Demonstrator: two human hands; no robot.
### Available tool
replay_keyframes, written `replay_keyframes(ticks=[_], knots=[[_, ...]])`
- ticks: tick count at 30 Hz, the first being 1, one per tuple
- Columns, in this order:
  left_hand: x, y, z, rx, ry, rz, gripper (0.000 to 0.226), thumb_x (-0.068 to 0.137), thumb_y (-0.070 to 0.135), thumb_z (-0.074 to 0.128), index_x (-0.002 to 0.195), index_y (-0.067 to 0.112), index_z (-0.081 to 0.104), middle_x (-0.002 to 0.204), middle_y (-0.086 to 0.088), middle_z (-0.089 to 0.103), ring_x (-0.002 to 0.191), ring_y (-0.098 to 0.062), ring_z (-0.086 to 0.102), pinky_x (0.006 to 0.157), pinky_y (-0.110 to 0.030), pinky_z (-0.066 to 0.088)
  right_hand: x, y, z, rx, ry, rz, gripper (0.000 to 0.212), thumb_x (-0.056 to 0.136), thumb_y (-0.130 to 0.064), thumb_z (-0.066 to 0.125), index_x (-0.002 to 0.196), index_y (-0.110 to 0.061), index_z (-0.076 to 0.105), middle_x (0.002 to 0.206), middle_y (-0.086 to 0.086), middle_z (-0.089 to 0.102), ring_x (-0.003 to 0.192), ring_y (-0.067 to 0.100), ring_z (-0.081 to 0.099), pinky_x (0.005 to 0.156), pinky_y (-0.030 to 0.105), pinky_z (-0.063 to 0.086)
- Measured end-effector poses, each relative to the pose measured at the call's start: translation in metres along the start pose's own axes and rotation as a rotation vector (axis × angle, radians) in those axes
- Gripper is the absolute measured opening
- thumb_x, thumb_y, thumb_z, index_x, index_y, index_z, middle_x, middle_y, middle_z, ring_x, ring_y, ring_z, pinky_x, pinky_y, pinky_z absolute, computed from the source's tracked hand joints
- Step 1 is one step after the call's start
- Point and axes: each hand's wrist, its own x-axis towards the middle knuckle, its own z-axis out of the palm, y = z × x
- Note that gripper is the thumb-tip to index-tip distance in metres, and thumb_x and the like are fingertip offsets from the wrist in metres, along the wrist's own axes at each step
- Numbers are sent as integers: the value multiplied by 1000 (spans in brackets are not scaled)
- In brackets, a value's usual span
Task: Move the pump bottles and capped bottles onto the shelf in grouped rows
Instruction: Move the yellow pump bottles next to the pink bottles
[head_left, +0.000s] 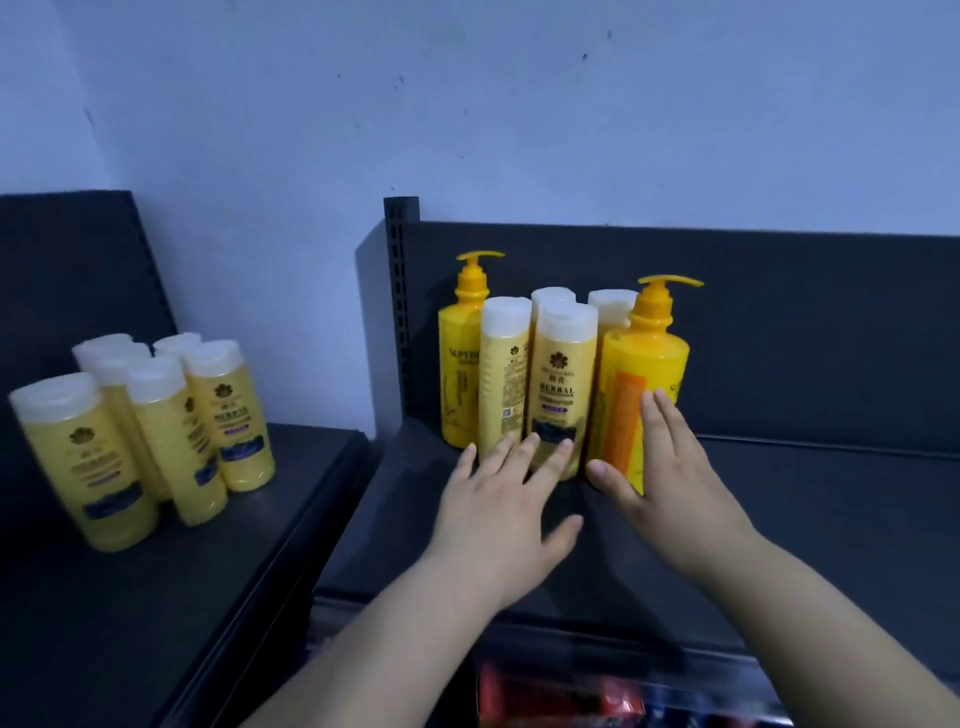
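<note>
The yellow plastic pump bottle with an orange label (660, 364) stands on the dark grey metal shelf (779, 519). The right hand (670, 467) lies flat against its front, fingers straight, not curled round it. A second yellow pump bottle (457, 364) stands at the rear left. Between them are four white-capped pale yellow bottles (563, 384), two in front and two behind. The left hand (498, 509), fingers spread and straight, touches the bases of the front pair.

This looks like tidying the rows. The next move probably calls for an even push back to bring the pump bottles together. About six more capped bottles (145, 431) wait on the neighbouring dark shelf (156, 597).
</note>
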Motion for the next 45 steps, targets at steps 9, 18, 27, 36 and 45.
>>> replay_keyframes(ticks=[9,18,27,36,45], knots=[[35,-5,4,-38,53,46,68,88,63,21,147,41,-2,158,7,11,145,-14,4,117,-39,4,52,20,-6,238,160,117,99,84,-47,59,150,-13,-7,158,3,-2,145,20,6,113,35,20],[80,24,-5,-82,252,44,62,84,56,34,141,31,37,139,1,49,129,-20,45,105,-41,39,104,50,-18,329,88,43,80,85,-45,61,147,-14,21,154,6,20,141,19,19,111,31,22],[113,48,6,-89,330,-41,67,80,54,39,136,19,42,133,-1,53,123,-21,51,104,-38,36,117,69,-32,459,29,-68,69,73,-42,76,127,-28,35,108,-8,47,97,11,50,77,24,42],[122,70,9,-758,8,-243,116,65,54,76,142,44,-10,152,13,8,139,-9,16,112,-31,23,112,105,-63,597,-298,-184,68,65,-37,83,114,-39,38,111,-13,56,98,7,59,81,32,55],[125,88,27,-934,103,-372,114,62,37,82,134,53,-5,128,18,24,118,-5,32,98,-30,39,106,110,-41,741,-292,-228,86,44,-63,75,114,-55,26,114,-24,45,104,3,54,80,26,53]])
